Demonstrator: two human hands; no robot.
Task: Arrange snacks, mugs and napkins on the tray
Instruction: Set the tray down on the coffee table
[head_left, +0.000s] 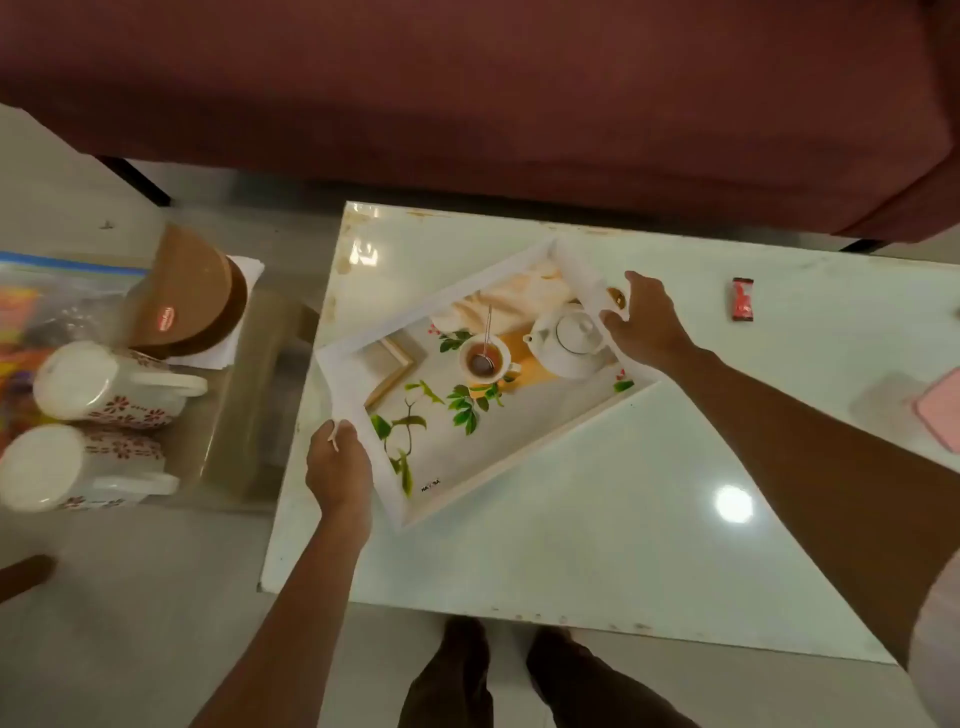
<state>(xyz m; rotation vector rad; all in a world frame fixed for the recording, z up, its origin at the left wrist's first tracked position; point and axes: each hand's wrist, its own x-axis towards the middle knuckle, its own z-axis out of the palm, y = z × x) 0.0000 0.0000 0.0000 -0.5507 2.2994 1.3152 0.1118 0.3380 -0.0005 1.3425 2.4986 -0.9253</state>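
Tray (613, 410) askew on white tabletop (597, 530), held at opposite ends: left hand (337, 470) grip and right hand (647, 325) grip both closed around rim.

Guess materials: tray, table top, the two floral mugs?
Tray: looks like white-painted wood or MDF with thick square rims; printed tea picture on a smooth base.
Table top: glossy white, stone or laminate; a sharp lamp reflection shows, and the edges are chipped.
Mugs: probably glazed ceramic, white with red flower decals.
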